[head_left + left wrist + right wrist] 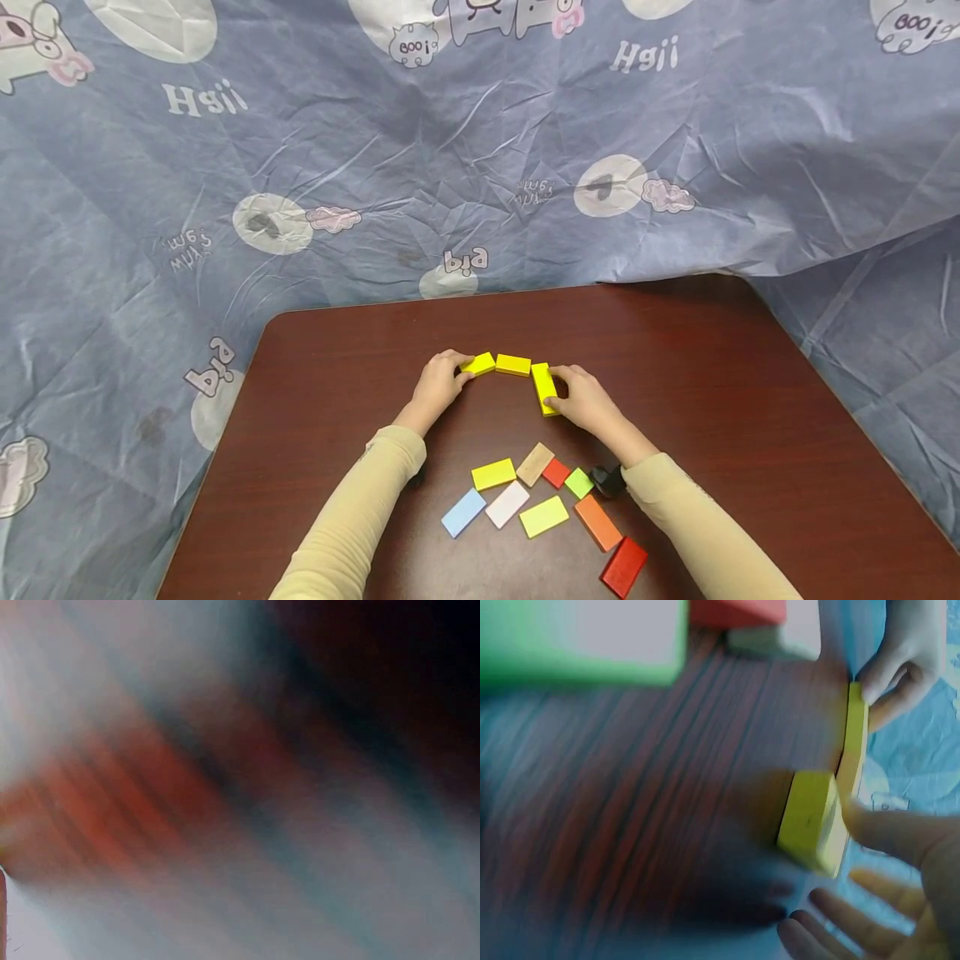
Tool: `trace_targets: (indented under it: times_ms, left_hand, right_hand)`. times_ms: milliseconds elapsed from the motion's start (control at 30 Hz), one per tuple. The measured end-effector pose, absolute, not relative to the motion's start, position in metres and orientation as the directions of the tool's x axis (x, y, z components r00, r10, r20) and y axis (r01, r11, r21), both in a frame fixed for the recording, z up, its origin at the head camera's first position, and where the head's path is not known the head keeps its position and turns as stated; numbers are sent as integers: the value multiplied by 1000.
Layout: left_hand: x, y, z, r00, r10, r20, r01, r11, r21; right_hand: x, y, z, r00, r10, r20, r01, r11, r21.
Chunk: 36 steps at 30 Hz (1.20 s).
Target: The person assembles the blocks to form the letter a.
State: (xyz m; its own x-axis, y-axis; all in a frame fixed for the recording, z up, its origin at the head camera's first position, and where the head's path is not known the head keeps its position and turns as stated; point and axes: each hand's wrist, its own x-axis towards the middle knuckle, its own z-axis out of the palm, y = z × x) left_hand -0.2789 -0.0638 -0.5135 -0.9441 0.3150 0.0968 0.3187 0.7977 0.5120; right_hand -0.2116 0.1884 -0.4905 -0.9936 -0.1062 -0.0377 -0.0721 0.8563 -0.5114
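Note:
Three yellow blocks form a bent row on the table. The left hand (438, 385) pinches the outer end of the left yellow block (478, 364) between thumb and fingers. The middle yellow block (513, 365) lies between the other two, untouched by the hands. At the row's right end, the right hand (588, 402) holds the right yellow block (544, 389), which is turned toward the person. In the right wrist view the thumb meets this yellow block (808, 819), with the other fingers spread below. The left wrist view is mostly blurred tabletop.
Nearer the person lie loose blocks: yellow (493, 474), wooden (536, 464), small red (557, 473), green (579, 483), blue (463, 512), white (507, 504), pale yellow (544, 517), orange (598, 522) and red (624, 567). A patterned cloth (420, 167) hangs behind the brown table (337, 367).

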Motion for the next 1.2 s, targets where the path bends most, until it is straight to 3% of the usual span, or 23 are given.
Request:
trace_targets:
  times_ms: [167, 367, 500, 733, 900, 1200]
  left_hand:
    - [-280, -65, -515, -940, 329, 95, 330, 796, 507]
    - [-276, -65, -511, -923, 353, 156, 381, 770, 511]
    - [-267, -58, -494, -879, 439, 185, 471, 745, 473]
    - [-239, -41, -472, -744, 668, -12, 612, 689, 389]
    - [-213, -32, -473, -660, 745, -96, 669, 641, 377]
    - [-173, -16, -479, -654, 741, -151, 678, 663, 317]
  right_hand:
    - [-211, 200, -495, -970, -238, -51, -185, 856, -482]
    - [-210, 205, -499, -959, -279, -44, -226, 851, -473]
    - [-210, 207, -499, -957, -290, -24, -245, 849, -469]
    - [-211, 208, -499, -959, -281, -32, -235, 855, -463]
    - [-211, 208, -500, -963, -267, -46, -216, 859, -464]
    - [-209, 208, -501, -966, -257, -23, -217, 857, -468]
